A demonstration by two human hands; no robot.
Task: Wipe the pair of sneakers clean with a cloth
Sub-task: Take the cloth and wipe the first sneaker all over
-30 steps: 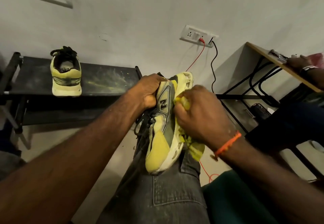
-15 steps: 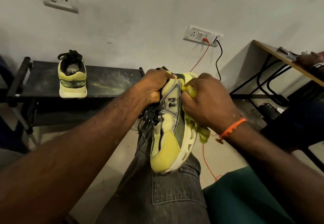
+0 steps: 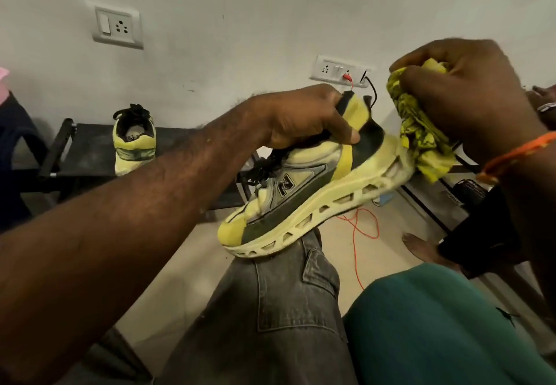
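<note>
knee: the toe end of the sneaker in hand (image 3: 304, 186) is just propped on the jeans-covered knee (image 3: 282, 288), so nothing really pins it there. If the knee shifts, the toe slides off and the shoe swings.

left hand: the left hand (image 3: 304, 119) has its fingers curled over the collar and the thumb pressed on the outside, clamped on the sneaker near the heel tab. It's holding from one end only, so I'd guess a hard push at the heel could twist the shoe in that grip.

right hand: the right hand (image 3: 469, 95) has its fingers closed tight around a bunched yellow cloth (image 3: 421, 131), and the wad sits against the back of the heel and midsole. Part of the cloth dangles below the hand. That loose tail could drag grime back over the shoe, imo.

sole: the cut-out midsole is all little windows. Dirt probably hides in there and a fat wad of cloth may skip right over it.

cables: a red wire (image 3: 358, 234) trails on the floor under the shoe, and it plus a black one run up to the wall socket (image 3: 341, 70). If the shoe drops, it lands about there.

other sneaker: the second sneaker (image 3: 134, 139) stands heel-towards-us on the dark low rack (image 3: 87, 156) by the wall, well apart from both hands. It still looks smudged at the heel, so the job's maybe half done at best.
</note>
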